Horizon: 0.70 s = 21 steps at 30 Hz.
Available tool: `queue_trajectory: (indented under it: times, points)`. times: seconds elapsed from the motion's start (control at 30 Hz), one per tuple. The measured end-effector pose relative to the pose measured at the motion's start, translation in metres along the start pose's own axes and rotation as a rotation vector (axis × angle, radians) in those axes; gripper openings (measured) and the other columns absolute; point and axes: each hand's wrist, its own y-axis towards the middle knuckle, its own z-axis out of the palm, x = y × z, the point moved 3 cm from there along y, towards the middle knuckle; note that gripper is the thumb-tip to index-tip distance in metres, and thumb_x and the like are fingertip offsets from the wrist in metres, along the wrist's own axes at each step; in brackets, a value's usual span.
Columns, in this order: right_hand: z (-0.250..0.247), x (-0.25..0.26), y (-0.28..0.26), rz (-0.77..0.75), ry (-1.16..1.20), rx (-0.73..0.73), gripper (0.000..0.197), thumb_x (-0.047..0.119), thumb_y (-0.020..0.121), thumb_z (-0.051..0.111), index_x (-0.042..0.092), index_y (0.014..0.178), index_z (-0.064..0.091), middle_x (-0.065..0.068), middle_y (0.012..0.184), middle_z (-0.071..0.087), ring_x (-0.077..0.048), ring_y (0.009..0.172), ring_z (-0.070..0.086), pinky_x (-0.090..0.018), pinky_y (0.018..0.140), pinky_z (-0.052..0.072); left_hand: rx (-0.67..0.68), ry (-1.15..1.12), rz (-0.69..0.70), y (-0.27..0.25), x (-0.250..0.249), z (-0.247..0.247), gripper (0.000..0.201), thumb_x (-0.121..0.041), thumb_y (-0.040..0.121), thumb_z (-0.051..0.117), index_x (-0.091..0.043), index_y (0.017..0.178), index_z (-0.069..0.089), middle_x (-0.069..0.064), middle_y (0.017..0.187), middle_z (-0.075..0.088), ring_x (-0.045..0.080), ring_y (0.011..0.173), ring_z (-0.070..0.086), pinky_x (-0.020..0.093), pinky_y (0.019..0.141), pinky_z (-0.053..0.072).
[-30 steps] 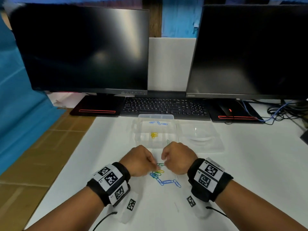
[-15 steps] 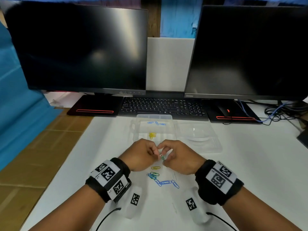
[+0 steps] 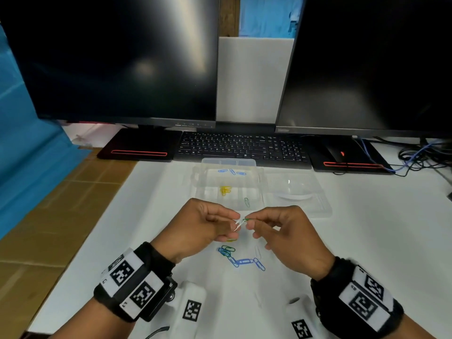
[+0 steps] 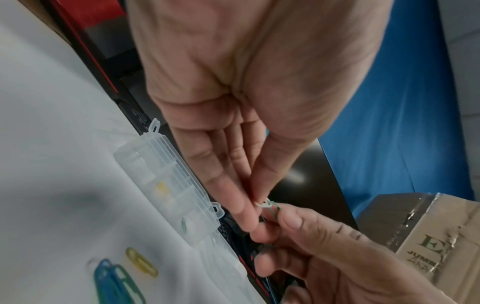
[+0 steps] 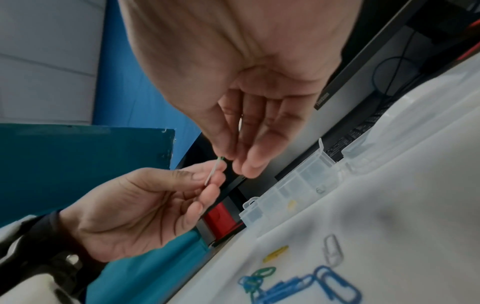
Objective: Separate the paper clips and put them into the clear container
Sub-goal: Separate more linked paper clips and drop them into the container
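Both hands hang above the desk, raised off it and facing each other, fingertips nearly touching. The left hand pinches a white clip between thumb and forefinger, its other fingers loosely curled; the right hand has the same grip on a green clip hooked into the white one. Each wrist wears a black band with square markers.

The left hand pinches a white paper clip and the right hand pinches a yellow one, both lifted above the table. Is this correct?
Not quite. The right hand pinches a green paper clip, not a yellow one; the head view shows it. The rest holds: the left hand pinches a white paper clip, and both are lifted above the table.
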Motion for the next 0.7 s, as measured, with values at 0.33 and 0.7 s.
queue_trajectory:
  times: [0.33, 0.7]
  points:
    - [-0.0043, -0.0058, 0.0005, -0.104, -0.095, -0.133, 0.010, 0.019, 0.082, 0.072, 0.025, 0.074, 0.075, 0.024, 0.065, 0.067, -0.003, 0.062, 0.057, -0.008, 0.054, 0.039, 0.020, 0.079, -0.002, 0.0023, 0.0016, -0.0031, 0.018, 0.008, 0.078, 0.068, -0.003, 0.092, 0.074, 0.010, 0.076, 0.073, 0.014, 0.066, 0.071, 0.019, 0.062, 0.054]
    - [0.0006, -0.0011, -0.0034, -0.160, -0.081, -0.097, 0.014, 0.013, 0.087, 0.067, 0.023, 0.079, 0.073, 0.017, 0.074, 0.068, -0.007, 0.071, 0.062, -0.007, 0.058, 0.042, -0.093, -0.037, 0.077, 0.0058, 0.0024, -0.0080, 0.024, 0.015, 0.077, 0.061, -0.003, 0.092, 0.066, 0.009, 0.066, 0.071, 0.018, 0.061, 0.064, 0.028, 0.067, 0.053]
